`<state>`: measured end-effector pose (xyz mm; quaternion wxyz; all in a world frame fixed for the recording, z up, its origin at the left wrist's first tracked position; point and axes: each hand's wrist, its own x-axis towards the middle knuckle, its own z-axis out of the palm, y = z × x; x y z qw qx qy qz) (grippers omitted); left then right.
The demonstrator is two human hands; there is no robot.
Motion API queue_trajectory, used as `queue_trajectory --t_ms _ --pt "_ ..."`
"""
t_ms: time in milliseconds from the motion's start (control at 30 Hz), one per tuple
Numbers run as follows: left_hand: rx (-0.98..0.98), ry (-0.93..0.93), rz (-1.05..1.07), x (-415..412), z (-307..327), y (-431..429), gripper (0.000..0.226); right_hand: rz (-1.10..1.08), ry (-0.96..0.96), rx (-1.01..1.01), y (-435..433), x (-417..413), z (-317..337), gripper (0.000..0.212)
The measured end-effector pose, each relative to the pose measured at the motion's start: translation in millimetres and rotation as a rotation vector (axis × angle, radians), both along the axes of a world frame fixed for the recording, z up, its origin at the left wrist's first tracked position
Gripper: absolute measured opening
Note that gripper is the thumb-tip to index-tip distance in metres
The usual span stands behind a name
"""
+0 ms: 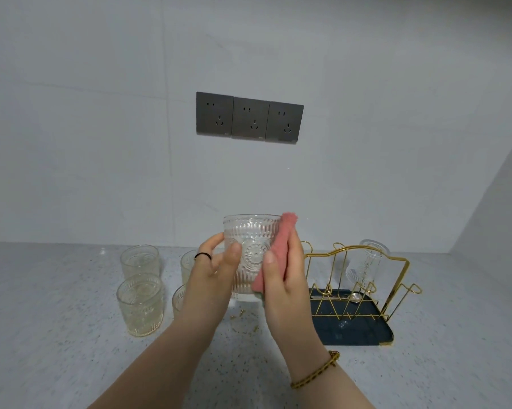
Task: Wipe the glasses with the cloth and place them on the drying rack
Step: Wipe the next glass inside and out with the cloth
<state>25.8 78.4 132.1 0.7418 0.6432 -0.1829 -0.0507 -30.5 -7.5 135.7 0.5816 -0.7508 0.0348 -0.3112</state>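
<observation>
Holding the glass (pixel 253 255) upright in my left hand (pixel 213 278), left of the drying rack (pixel 363 293), I press the pink cloth (pixel 274 255) flat on its side with my right hand (pixel 284 278), so wiping cannot push it away.

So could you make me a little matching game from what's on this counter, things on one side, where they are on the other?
Things:
1. pink cloth
2. patterned glass
3. upside-down glass
4. black ring

Places:
A. on the gold drying rack
B. on a left hand finger
C. under the right hand
D. held up between both hands

Pairs: 1-C, 2-D, 3-A, 4-B
</observation>
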Motion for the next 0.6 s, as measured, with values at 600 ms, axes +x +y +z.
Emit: queue_trajectory --t_ms 600 --pt "-0.084 0.109 -0.246 3.7 3.9 9.1 0.087 -0.063 -0.074 -0.369 19.0 1.1 -7.9 0.048"
